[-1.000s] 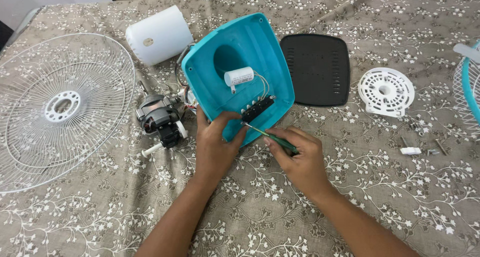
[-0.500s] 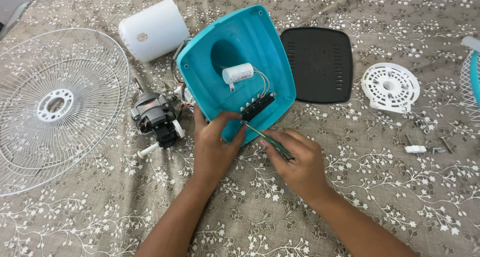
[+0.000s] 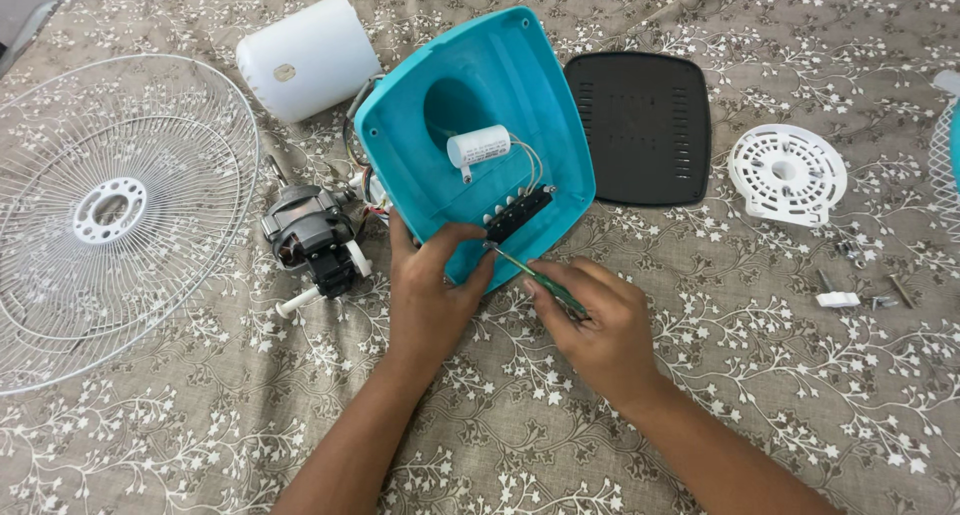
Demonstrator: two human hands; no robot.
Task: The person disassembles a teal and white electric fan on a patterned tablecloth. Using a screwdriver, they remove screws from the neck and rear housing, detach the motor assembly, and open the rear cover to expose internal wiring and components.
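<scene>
A: We have the turquoise fan base (image 3: 480,105) lying upside down on the worktop (image 3: 760,375), its hollow facing us, near the middle.

B: And our left hand (image 3: 428,293) rests on its near edge; the fingers (image 3: 462,237) curl over the rim, thumb and forefinger pressed close just beside the black switch block (image 3: 518,215).

A: Our right hand (image 3: 598,320) pinches the green-handled screwdriver (image 3: 545,283), the fingers closed round the handle. Its tip meets the near end of the switch block.

B: Inside the base we also see a white cylindrical capacitor (image 3: 478,147), with thin wires running down to the block.

A: To the left of the base lies the motor (image 3: 310,237), touching the base's side by its wires. Beyond it stands a white motor cover (image 3: 305,60), and further left the white wire grille (image 3: 110,215).

B: Right of the base we find a black vented plate (image 3: 640,127), just beside it. Well apart to the right lie a round white plastic disc (image 3: 788,173) and some loose screws (image 3: 870,290).
</scene>
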